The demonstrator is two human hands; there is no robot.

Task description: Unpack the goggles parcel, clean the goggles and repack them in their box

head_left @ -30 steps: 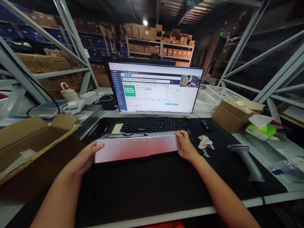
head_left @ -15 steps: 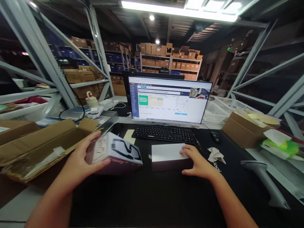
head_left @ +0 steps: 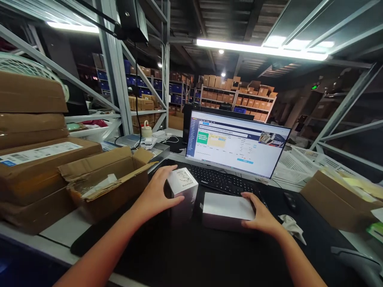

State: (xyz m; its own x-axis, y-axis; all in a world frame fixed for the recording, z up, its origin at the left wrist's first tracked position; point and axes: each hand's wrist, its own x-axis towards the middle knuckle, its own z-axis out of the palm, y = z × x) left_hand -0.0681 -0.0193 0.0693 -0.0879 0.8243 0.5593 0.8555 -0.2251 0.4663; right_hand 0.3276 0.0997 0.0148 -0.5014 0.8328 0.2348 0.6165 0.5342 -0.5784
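Printed box (head_left: 187, 201) and white box (head_left: 229, 205) sit side by side, slightly apart, at the middle of a black desk mat (head_left: 167, 255), just in front of a keyboard (head_left: 221, 179) and a lit monitor (head_left: 236, 143). An open carton (head_left: 116, 201) is to the left beside stacked cartons (head_left: 32, 131); a mouse (head_left: 290, 202), a crumpled tissue (head_left: 292, 227) and a grey scanner (head_left: 359, 261) lie to the right. Beyond, metal framing and shelved cartons (head_left: 221, 83) fill a dim room under a tube light (head_left: 260, 50).

The printed box is smooth and stands roughly on end, its pale top face marked with lettering and a line drawing. The white box is a plain, low block with a small tab at its left end. The open carton is brown cardboard with ragged flaps.

The left hand (head_left: 155, 193) grasps the printed box, thumb across the near side, fingers behind. The right hand (head_left: 263, 215) clasps the white box's right end between spread thumb and fingers.
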